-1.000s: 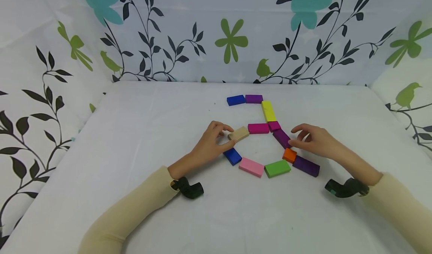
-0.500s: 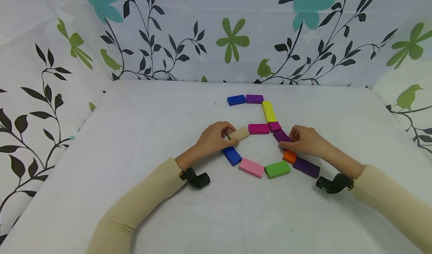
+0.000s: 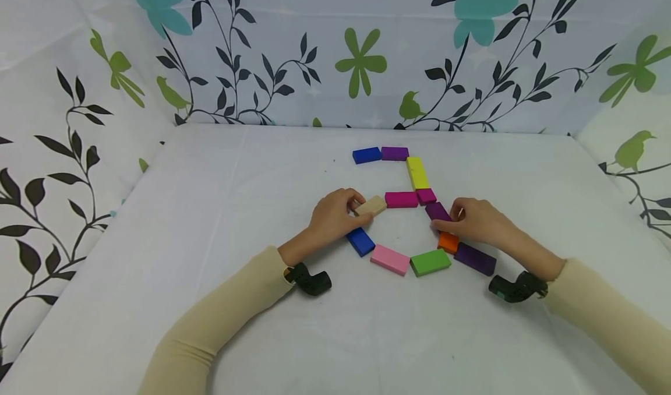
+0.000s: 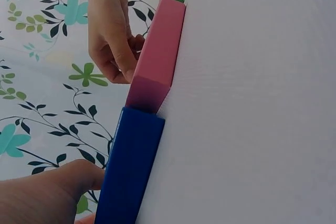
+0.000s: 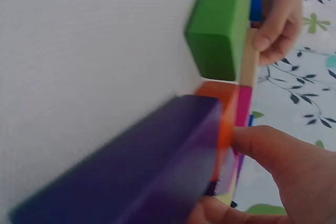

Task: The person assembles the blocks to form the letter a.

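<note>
In the head view my left hand [image 3: 335,214] pinches a natural-wood block [image 3: 372,206] between thumb and fingers. Its thumb passes just above a blue block [image 3: 360,242]. On the other side, my right hand [image 3: 474,220] has thumb and fingertips around a purple block [image 3: 437,211], partly covering it. Just below that thumb lies an orange block [image 3: 448,242], touching a dark purple block [image 3: 475,258]. The right wrist view shows the right thumb [image 5: 273,153] beside the orange block [image 5: 218,114]. A magenta block [image 3: 401,200] adjoins the wooden one.
Pink [image 3: 390,259] and green [image 3: 430,262] blocks close the lower side of a ring on the white tabletop [image 3: 377,337]. A small magenta block [image 3: 426,196], a yellow block [image 3: 417,173], another purple block [image 3: 395,154] and another blue block [image 3: 366,155] run upward. Patterned cloth [image 3: 293,22] stands behind.
My right hand has moved left onto the purple block and closed its fingers around it. The left forearm has shifted slightly right and up, while that hand keeps holding the wooden block.
</note>
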Demonstrator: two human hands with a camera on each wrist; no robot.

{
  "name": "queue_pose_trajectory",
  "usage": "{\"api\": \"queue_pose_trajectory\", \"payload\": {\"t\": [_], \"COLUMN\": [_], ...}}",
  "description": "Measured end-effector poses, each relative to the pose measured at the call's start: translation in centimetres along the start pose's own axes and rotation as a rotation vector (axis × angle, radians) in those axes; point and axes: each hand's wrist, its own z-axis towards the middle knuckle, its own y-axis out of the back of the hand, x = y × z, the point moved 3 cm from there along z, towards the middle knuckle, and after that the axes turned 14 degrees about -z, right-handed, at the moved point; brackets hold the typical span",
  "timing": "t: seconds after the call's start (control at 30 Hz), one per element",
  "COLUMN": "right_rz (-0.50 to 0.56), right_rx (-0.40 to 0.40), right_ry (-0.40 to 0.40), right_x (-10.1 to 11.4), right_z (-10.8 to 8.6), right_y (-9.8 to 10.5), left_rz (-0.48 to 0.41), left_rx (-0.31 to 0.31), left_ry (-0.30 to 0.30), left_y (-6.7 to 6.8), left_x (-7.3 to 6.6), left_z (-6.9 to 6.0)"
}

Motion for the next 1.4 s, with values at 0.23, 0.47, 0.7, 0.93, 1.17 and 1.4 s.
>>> {"api": "queue_pose_trajectory", "payload": {"t": [0.23, 0.47, 0.7, 0.93, 1.17, 1.4], "right_rz": [0.083, 0.132, 0.134, 0.120, 0.115, 0.114], "right_rx": [0.047, -0.018, -0.068, -0.094, -0.099, -0.100], "right_ry": [0.074, 0.165, 0.283, 0.316, 0.323, 0.334], "right_x": [-2.1, -4.2, -4.6, -4.5, -4.6, -4.4], "right_z": [-2.0, -4.9, -6.2, -6.5, -6.5, -6.5], "right_y": [0.1, -0.6, -0.9, -0.8, -0.9, -0.8], "left_rz": [-0.104, -0.191, -0.218, -0.139, -0.101, -0.095], "left_rx": [0.033, 0.042, 0.081, 0.206, 0.207, 0.201], "left_ry": [-0.006, -0.048, -0.047, -0.162, -0.226, -0.257], "left_y": [0.5, 1.7, 2.7, 2.5, 2.5, 2.5], "left_x": [0.6, 1.7, 2.2, 2.0, 2.0, 2.0], "left_z": [-0.2, -0.8, -2.0, -2.8, -2.8, -2.8]}}
